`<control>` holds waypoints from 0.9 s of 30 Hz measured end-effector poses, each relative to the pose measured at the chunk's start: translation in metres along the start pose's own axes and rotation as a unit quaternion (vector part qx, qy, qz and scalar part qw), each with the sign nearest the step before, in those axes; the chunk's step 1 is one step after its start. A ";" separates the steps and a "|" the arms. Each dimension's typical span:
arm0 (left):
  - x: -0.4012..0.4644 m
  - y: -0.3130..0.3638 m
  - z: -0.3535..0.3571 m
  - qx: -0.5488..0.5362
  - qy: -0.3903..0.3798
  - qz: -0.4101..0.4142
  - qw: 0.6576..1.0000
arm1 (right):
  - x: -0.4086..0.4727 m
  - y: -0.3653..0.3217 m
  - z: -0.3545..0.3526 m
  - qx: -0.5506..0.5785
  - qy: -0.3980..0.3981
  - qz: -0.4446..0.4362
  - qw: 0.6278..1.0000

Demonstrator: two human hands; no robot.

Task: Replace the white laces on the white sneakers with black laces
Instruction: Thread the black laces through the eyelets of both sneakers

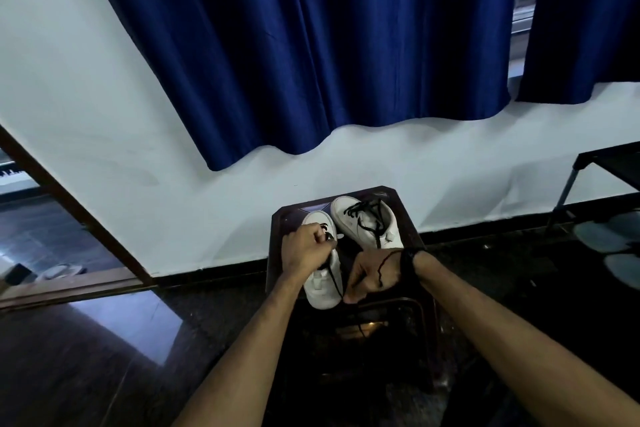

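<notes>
While both sneakers sit side by side on the dark stool (277,253), the left hand (306,250) pinches the black lace (334,279) at the near sneaker (323,282); the right hand (372,276), curled tight, grips the same lace low by the heel; the far sneaker (363,222) already wears black lacing; blue curtains (311,45) hang behind.

Both forearms reach forward, left hand (306,248) and right hand (372,276) with fingers curled, pinching.

Two white sneakers (346,239) side by side, black laces (363,218) partly threaded
</notes>
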State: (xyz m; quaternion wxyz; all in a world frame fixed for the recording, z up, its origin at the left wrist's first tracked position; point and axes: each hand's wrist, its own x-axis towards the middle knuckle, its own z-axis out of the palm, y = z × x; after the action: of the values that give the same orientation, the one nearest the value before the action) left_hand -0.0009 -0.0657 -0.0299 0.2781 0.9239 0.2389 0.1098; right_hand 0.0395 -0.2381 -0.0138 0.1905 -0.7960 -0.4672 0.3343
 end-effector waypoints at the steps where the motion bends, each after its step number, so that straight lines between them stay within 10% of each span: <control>1: -0.002 -0.007 0.004 -0.022 0.021 0.023 0.999 | 0.004 0.005 -0.001 -0.029 0.030 0.020 0.999; 7: -0.003 -0.036 0.024 -0.137 0.120 0.107 0.977 | 0.048 0.007 0.004 -0.010 0.334 0.104 0.937; 18: -0.006 -0.038 0.026 -0.120 0.150 0.160 0.968 | 0.083 -0.006 0.017 0.064 0.335 0.207 0.917; 20: -0.006 -0.034 0.027 -0.124 0.156 0.154 0.968 | 0.075 -0.007 -0.002 0.232 0.316 0.166 0.905; 23: -0.008 -0.031 0.027 -0.104 0.150 0.121 0.976 | 0.050 -0.010 -0.033 0.584 0.213 0.026 0.783; 27: -0.007 -0.025 0.023 -0.079 0.130 0.084 0.985 | 0.040 -0.012 -0.053 0.569 0.251 0.016 0.783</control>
State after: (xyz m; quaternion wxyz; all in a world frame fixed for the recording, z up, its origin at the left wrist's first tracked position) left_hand -0.0086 -0.0616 -0.0630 0.3062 0.8937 0.1853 0.2706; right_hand 0.0835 -0.1964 0.0166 0.7141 -0.6063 -0.1154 0.3304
